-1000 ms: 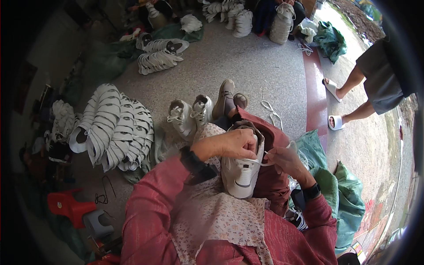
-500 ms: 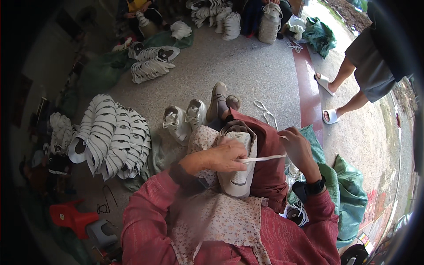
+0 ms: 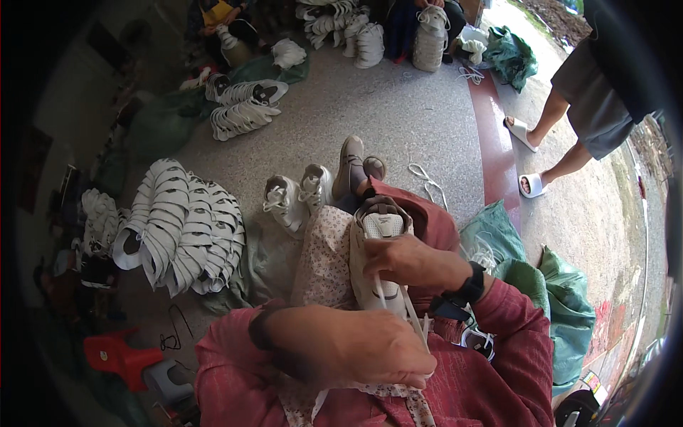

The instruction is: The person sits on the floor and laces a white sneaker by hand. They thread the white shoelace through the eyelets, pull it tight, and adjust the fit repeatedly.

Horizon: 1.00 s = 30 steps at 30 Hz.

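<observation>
On my lap lies a white sneaker with a brown lining, its toe toward me. My right hand reaches across the sneaker's middle, fingers pinched at the lacing. A white shoelace comes out from under that hand and runs toward me. Nearer my body, my left hand is closed on the lace, which is drawn taut; its fingertips are partly hidden. A floral apron lies under the sneaker. Two laced white sneakers stand on the floor beyond my left knee.
Stacked white shoe uppers rise at left, near a red plastic stool. Green sacks lie at right. Farther off are more uppers and seated people handling shoes. A person in white slides stands at right. A loose lace lies ahead.
My left hand has moved off the sneaker down toward my body, drawing the lace along. My right hand has come in from the right onto the sneaker.
</observation>
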Motion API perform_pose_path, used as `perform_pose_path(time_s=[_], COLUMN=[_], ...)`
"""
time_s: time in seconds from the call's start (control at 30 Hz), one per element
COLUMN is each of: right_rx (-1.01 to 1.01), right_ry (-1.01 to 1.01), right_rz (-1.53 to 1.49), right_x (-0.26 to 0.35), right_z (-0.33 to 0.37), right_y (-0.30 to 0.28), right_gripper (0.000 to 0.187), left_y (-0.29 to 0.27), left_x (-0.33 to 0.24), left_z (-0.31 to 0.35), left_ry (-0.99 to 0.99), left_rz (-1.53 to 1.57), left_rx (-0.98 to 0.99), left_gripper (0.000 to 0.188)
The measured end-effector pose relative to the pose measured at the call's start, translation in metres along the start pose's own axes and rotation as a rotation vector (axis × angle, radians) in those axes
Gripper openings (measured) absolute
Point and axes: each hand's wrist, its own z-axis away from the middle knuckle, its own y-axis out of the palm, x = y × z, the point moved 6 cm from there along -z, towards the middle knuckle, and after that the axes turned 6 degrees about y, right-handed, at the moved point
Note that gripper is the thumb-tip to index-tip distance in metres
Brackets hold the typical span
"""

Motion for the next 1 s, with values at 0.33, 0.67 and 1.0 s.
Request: perform_pose_path(time_s=[0.33,0.67,1.0], right_rx=[-0.909,-1.303,-1.349], right_ry=[0.467,1.005,0.844], right_rz=[-0.781,-1.206,-1.396], right_x=[-0.08,-0.204,-0.25], right_z=[0.093,0.308,0.352], right_y=[-0.127,-0.047,0.009], right_gripper=[0.033,0.025,0.027], left_y=[-0.063,-0.012,-0.056], left_x=[-0.031,0.082,0.121], left_z=[0.119,0.378,0.152], left_ry=[0.002,-1.258,-0.669], left_rz=[0.26,-0.045,-0.721], left_rx=[-0.673,-1.182,-0.726], left_gripper=[0.032,0.025,0.02])
